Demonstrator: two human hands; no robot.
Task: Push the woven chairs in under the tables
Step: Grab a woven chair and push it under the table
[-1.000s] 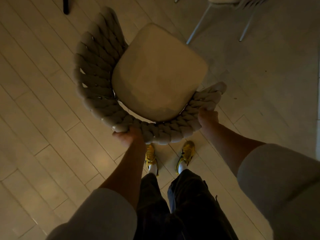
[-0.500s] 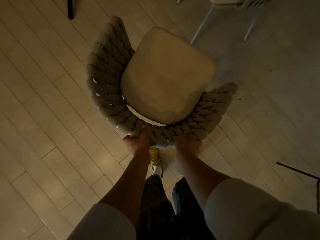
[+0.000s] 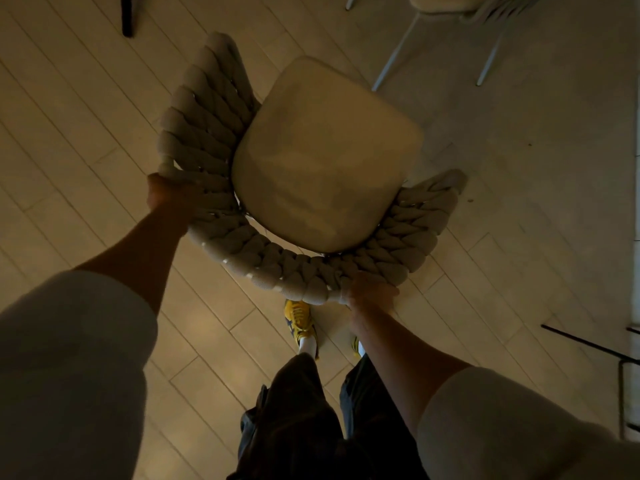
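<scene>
A beige woven chair (image 3: 325, 154) with a padded seat and a thick braided backrest fills the middle of the head view, seen from above. My left hand (image 3: 164, 192) grips the left side of the braided backrest. My right hand (image 3: 370, 294) grips the backrest's lower rear rim, close to my legs. The chair's legs are hidden beneath the seat. No table top is in sight.
A second woven chair (image 3: 478, 8) with thin pale metal legs stands at the top right. A dark furniture leg (image 3: 127, 15) rises at the top left. Thin black metal bars (image 3: 588, 344) cross the right edge. My yellow shoes (image 3: 299, 318) stand on the plank floor behind the chair.
My left hand has shifted from the rear rim up to the left side of the backrest. The chair has turned a little and sits further right in view.
</scene>
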